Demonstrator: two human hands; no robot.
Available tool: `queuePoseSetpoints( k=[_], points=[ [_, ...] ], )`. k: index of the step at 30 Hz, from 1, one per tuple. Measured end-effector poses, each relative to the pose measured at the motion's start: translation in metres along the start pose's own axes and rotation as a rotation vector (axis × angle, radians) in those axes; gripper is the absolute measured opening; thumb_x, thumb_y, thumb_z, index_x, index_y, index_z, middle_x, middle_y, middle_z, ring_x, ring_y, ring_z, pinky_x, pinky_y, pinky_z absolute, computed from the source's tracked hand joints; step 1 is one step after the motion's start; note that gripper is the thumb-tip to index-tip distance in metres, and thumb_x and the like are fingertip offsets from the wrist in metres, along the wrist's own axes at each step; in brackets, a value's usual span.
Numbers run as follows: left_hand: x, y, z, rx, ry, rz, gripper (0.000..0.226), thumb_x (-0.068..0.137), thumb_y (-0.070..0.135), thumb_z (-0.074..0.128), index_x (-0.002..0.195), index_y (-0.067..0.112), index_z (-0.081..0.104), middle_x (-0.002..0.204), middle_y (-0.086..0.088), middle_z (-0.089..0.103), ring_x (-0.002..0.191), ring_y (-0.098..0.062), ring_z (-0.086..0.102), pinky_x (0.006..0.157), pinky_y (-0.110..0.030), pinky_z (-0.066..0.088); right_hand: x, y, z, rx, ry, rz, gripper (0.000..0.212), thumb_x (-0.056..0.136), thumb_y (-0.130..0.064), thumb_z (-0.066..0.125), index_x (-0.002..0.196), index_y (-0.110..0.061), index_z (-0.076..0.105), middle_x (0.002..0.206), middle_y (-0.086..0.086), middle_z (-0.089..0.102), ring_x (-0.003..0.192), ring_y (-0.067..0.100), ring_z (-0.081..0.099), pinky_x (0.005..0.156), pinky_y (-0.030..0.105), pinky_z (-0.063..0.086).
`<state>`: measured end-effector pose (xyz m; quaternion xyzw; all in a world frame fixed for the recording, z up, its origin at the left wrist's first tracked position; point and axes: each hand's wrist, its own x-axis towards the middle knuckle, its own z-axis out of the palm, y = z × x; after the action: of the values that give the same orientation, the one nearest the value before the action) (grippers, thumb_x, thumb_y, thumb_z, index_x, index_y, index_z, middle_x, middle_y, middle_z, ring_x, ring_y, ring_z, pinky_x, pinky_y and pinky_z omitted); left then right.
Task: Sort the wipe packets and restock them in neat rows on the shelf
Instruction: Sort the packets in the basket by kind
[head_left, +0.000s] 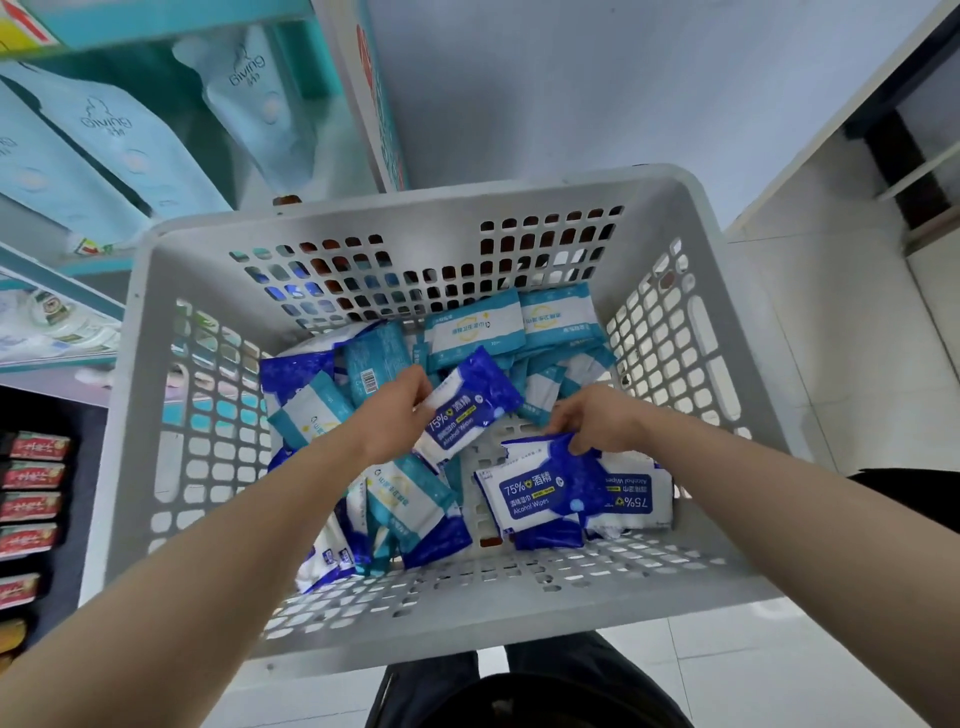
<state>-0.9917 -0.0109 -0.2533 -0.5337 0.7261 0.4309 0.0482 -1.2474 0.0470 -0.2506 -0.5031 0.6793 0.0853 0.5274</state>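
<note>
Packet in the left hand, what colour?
The flat plastic wipe packet in the left hand is dark blue and white, clearest in the head view.

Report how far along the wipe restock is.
Done: little; some blue alcohol wipe packets lie grouped at the near right of the grey basket. In hand: the left hand grips one blue packet, and the right hand pinches another in that group. Left: teal packets and blue ones lie mixed on the left side; no wipe packets show on the shelf.
</note>
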Motion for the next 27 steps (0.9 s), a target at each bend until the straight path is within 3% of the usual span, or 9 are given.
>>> queuePoseSetpoints(
  k=[3,7,10,13,18,21,25,27],
  points=[
    [-0.004,0.011,0.002,-0.172,-0.07,-0.014,0.006,0.095,0.015,0.055,0.095,0.013,0.049,0.092,-0.006,0.064,0.077,-0.018,0.057,0.068,-0.03,0.048,-0.005,0.003,-0.007,0.209,0.082,0.007,0.039,0.08,0.001,0.07,0.118,-0.007,0.065,0.114,0.008,0.067,0.107,0.022,0.062,0.091,0.026,0.049],
    [-0.001,0.032,0.026,-0.144,-0.246,0.014,0.014,0.096,0.018,0.057,0.108,0.011,0.053,0.103,0.001,0.063,0.088,-0.01,0.059,0.071,-0.015,0.048,-0.012,0.002,-0.009,0.4,0.087,-0.051,0.053,0.081,-0.006,0.074,0.131,-0.012,0.056,0.118,0.006,0.063,0.107,0.02,0.061,0.094,0.028,0.048],
    [0.008,0.037,0.05,-0.051,-0.29,0.04,0.012,0.095,0.022,0.059,0.106,0.021,0.055,0.113,0.001,0.06,0.102,-0.017,0.057,0.083,-0.027,0.044,-0.011,0.001,-0.002,0.298,0.075,-0.053,0.041,0.087,-0.01,0.068,0.127,-0.016,0.06,0.12,0.006,0.063,0.109,0.021,0.061,0.093,0.033,0.052],
    [0.011,0.034,0.062,0.105,-0.287,0.038,0.034,0.091,0.025,0.065,0.122,0.018,0.053,0.128,0.0,0.05,0.113,-0.019,0.051,0.089,-0.026,0.04,-0.009,0.002,0.005,0.056,0.092,-0.072,0.029,0.086,-0.011,0.068,0.115,-0.016,0.069,0.116,0.003,0.066,0.097,0.013,0.06,0.083,0.024,0.049],
    [0.011,0.025,0.062,0.055,-0.324,-0.003,0.042,0.09,0.026,0.066,0.128,0.017,0.049,0.136,-0.003,0.051,0.119,-0.019,0.052,0.098,-0.03,0.044,-0.006,0.0,0.011,-0.194,0.051,-0.108,0.026,0.084,-0.015,0.07,0.11,-0.016,0.073,0.113,-0.001,0.07,0.091,0.008,0.058,0.08,0.019,0.042],
    [0.007,0.025,0.044,0.041,-0.238,-0.012,0.04,0.093,0.03,0.062,0.129,0.017,0.051,0.132,-0.002,0.054,0.114,-0.018,0.055,0.095,-0.028,0.045,-0.007,-0.009,0.004,-0.164,0.09,-0.128,0.027,0.084,-0.014,0.07,0.112,-0.014,0.071,0.114,0.0,0.069,0.096,0.011,0.061,0.082,0.019,0.044],
    [-0.002,0.016,-0.002,0.114,0.083,0.012,0.028,0.096,0.028,0.055,0.119,0.012,0.059,0.117,-0.005,0.064,0.107,-0.022,0.059,0.092,-0.037,0.049,-0.001,-0.038,-0.004,-0.027,0.255,-0.201,0.03,0.086,-0.017,0.069,0.116,-0.016,0.068,0.115,-0.001,0.068,0.106,0.014,0.062,0.094,0.026,0.047],
    [-0.008,0.003,-0.025,0.173,0.237,-0.041,0.028,0.097,0.027,0.052,0.118,0.01,0.059,0.116,-0.007,0.065,0.108,-0.026,0.059,0.089,-0.039,0.049,0.008,-0.06,-0.001,0.059,0.301,-0.244,0.029,0.088,-0.018,0.067,0.117,-0.014,0.067,0.116,0.0,0.067,0.107,0.015,0.061,0.092,0.024,0.046]
  ],
)
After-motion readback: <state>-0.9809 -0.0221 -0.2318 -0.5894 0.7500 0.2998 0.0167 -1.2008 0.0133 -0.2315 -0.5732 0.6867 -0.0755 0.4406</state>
